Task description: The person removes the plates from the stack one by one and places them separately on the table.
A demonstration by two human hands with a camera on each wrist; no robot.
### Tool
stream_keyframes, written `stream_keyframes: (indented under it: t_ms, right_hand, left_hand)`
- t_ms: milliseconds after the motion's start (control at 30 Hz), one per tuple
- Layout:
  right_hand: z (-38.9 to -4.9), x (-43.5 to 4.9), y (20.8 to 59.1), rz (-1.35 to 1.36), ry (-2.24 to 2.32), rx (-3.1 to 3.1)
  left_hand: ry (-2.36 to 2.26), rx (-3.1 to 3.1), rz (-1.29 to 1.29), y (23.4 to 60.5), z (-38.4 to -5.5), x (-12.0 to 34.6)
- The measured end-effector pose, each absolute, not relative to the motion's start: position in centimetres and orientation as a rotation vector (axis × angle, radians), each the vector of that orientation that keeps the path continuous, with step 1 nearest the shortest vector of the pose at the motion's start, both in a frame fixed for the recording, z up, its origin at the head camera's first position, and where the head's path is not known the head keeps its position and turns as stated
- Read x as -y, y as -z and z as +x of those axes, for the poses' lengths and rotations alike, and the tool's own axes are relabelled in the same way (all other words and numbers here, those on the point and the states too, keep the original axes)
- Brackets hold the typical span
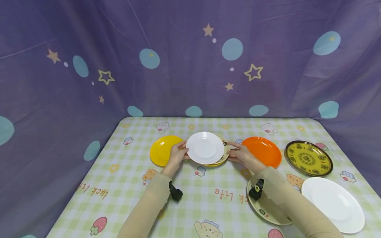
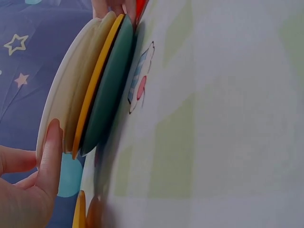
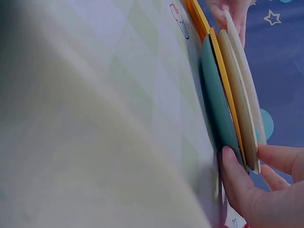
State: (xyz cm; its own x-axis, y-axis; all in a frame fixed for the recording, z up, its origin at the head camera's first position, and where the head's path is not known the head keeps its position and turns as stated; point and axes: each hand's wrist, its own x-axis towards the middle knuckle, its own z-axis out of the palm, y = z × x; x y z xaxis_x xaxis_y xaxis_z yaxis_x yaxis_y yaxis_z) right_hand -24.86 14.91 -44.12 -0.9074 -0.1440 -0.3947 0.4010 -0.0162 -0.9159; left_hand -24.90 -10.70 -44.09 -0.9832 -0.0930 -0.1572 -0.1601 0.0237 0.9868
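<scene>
The left hand (image 1: 177, 153) pinches the left edge of a glossy white round plate (image 1: 205, 147), which is over a stack of one cream patterned round plate (image 1: 227, 150), one yellow round plate (image 2: 99, 65) and one dark green round plate (image 2: 111, 90). The right hand (image 1: 241, 154) grips this stack at its right edge. Whether white and cream surfaces touch, I cannot tell well.
</scene>
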Motion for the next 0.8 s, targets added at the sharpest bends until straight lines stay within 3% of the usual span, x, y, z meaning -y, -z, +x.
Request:
stream_keyframes:
  t_ms: [800]
  right_hand:
    - [-24.8,-15.0,44.6,0.226,2.047,-1.855]
  left_hand:
    - [-2.219,-2.179,-0.374,42.6,-24.7,12.5]
